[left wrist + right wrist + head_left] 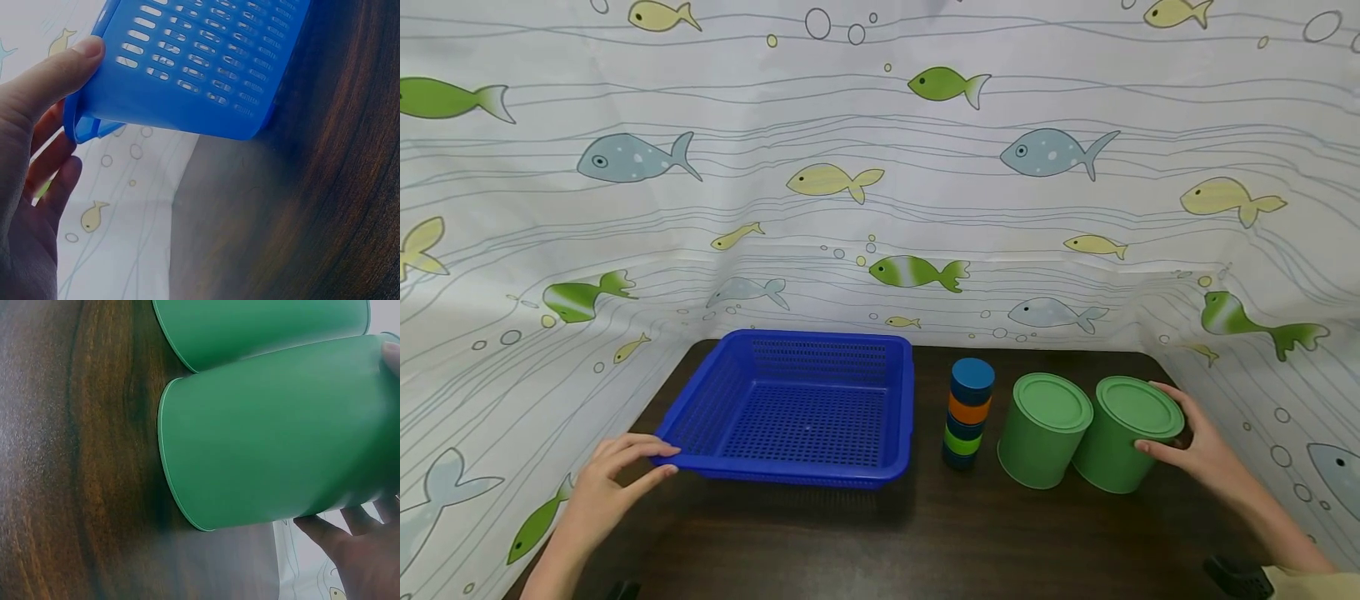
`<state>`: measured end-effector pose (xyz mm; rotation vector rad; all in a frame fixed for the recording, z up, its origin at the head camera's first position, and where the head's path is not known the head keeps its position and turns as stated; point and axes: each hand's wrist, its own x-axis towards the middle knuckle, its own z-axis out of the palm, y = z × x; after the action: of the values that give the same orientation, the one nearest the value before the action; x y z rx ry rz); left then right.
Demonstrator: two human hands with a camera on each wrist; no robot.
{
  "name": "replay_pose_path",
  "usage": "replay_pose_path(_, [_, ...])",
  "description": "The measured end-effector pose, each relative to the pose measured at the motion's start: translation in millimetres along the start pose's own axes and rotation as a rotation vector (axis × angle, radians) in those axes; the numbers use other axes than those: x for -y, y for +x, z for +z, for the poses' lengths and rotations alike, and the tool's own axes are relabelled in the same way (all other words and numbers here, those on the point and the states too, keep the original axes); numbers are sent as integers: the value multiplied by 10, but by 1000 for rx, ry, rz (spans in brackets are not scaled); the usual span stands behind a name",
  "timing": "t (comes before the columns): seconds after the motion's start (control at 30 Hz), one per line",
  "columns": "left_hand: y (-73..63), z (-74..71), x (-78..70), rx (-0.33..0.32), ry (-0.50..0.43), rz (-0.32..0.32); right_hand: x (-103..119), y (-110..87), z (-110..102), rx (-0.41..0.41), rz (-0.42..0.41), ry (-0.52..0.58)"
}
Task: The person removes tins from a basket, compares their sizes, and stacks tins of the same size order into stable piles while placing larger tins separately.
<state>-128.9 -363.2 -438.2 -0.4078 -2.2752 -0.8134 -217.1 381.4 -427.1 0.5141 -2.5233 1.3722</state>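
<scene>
Woodgrain table (925,533) | left hand (602,487) pinches perforated basket (820,475) | right hand (1198,442) cups cylindrical can (1123,450)

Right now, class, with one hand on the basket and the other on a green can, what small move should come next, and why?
Probably lift the right green can into the blue basket. The right hand already wraps it, the left hand steadies the basket's corner, and the basket looks empty.

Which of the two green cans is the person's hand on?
The right-hand green can, nearest the table's right edge. The right hand wraps its side, fingers at the lid. The other green can, beside the stacked discs, is untouched.
</scene>
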Motion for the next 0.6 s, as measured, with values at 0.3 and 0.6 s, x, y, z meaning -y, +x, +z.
replay_pose_path(0.3, [13,14,11,6,4,-6,3,-10,-9,-4,-9,-6])
replay_pose_path(0.6, [19,-16,4,25,11,-5,10,-19,-2,-1,-11,2])
